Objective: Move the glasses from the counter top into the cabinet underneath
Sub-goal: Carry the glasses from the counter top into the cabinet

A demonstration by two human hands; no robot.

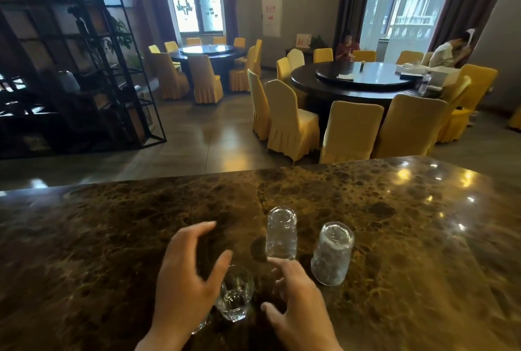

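Observation:
Two clear glasses stand upside down on the brown marble counter top (408, 223): one in the middle (281, 233) and one to its right (332, 254). A short upright glass (235, 298) sits near the front edge, between my hands. My left hand (186, 280) hovers just left of it with fingers spread, and the edge of another glass (200, 326) shows under its palm. My right hand (298, 305) is just right of the short glass, fingers apart, its fingertips close to the base of the middle glass. The cabinet underneath is out of view.
Beyond the counter is a dining room with round dark tables (363, 80) and yellow-covered chairs (290, 119). A black metal shelf frame (84, 68) stands at the left. Two people sit at the far right table.

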